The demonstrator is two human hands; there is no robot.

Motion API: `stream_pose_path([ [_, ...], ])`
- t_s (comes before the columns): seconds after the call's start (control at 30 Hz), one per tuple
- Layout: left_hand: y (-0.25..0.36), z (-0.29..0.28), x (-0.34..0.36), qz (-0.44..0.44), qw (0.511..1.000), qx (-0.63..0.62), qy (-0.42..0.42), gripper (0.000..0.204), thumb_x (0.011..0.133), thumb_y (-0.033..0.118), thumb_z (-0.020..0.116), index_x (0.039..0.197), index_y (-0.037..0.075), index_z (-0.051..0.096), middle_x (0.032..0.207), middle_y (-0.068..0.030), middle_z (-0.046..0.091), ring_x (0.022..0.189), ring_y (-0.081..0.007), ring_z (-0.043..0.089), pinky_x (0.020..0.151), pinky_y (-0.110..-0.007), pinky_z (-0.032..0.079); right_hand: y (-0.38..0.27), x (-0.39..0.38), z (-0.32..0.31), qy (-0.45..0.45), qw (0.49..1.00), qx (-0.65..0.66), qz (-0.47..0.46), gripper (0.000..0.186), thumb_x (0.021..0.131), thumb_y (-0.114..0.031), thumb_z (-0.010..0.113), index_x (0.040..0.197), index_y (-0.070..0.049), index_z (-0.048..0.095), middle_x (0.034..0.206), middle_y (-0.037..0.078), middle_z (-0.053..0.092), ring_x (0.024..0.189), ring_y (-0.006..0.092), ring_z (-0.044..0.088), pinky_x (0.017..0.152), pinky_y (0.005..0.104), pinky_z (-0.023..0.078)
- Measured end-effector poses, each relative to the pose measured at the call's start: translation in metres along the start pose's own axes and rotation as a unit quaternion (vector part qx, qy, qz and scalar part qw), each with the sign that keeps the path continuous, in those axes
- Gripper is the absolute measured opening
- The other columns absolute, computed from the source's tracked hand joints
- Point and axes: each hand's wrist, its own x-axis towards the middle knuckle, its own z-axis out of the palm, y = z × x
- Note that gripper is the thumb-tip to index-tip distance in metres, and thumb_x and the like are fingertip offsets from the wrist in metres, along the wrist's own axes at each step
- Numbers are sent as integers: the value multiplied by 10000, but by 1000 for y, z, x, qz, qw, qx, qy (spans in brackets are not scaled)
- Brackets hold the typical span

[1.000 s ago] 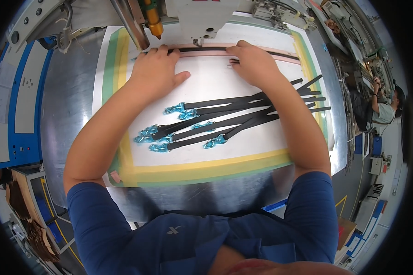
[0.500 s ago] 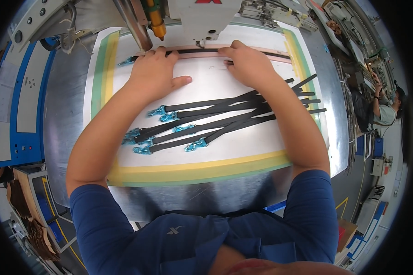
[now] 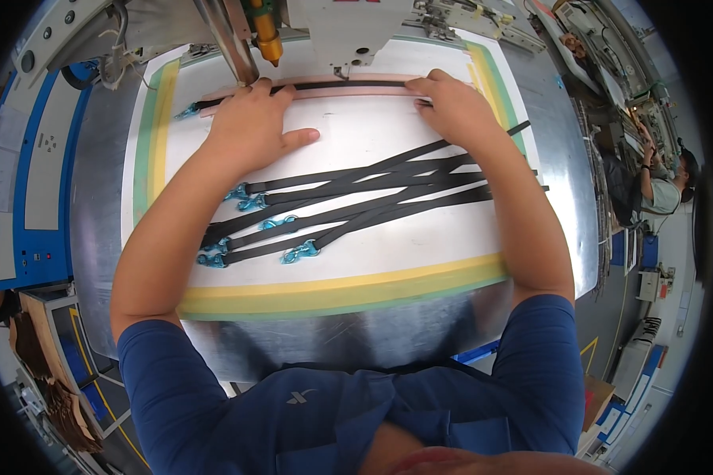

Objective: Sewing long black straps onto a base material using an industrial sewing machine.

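A black webbing strap [image 3: 348,84] lies along a pale pink strip-shaped guide [image 3: 372,93] on a white board [image 3: 356,131] under the machine head [image 3: 347,47]. At its left end is a blue, plastic-wrapped clip [image 3: 187,112]. My left hand [image 3: 249,123] rests on the guide and strap near that end, fingers laid down and thumb stretched out. My right hand [image 3: 455,111] has bent fingers touching the strap's right part; a small dark tip pokes out by the thumb, mostly hidden. Nearer me several loose black straps [image 3: 356,214] with blue-wrapped clips [image 3: 299,252] lie crossed.
Yellow and green tape [image 3: 341,294] borders the board on a metal table [image 3: 99,182]. A yellow-orange nozzle [image 3: 268,39] and metal tube [image 3: 234,47] hang close above my left hand. A blue and white cabinet [image 3: 24,190] stands left. Another person [image 3: 665,182] works at far right.
The board, with its guide and straps, has slid left under the machine head. My left hand has shifted slightly left with it, while my right hand has moved right along the strap.
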Motion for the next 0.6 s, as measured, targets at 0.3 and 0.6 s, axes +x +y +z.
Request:
stream_pose_path([
  [0.3, 15, 1, 1, 19, 999, -10, 30, 805, 926, 643, 693, 1472, 63, 581, 1434, -214, 581, 1328, -400, 572, 1133, -464, 472, 20, -7, -8, -2, 1000, -11, 0, 366, 946, -143, 646, 1306, -166, 709, 1179, 94, 667, 1088, 338, 682, 925, 449, 561],
  [0.6, 40, 2, 11, 19, 999, -31, 14, 824, 919, 654, 697, 1484, 67, 576, 1473, -216, 556, 1367, -399, 542, 1139, -469, 467, 29, -9, -12, -34, 999, -12, -3, 380, 961, -139, 657, 1339, -168, 687, 1236, 81, 651, 1149, 296, 677, 951, 438, 575],
])
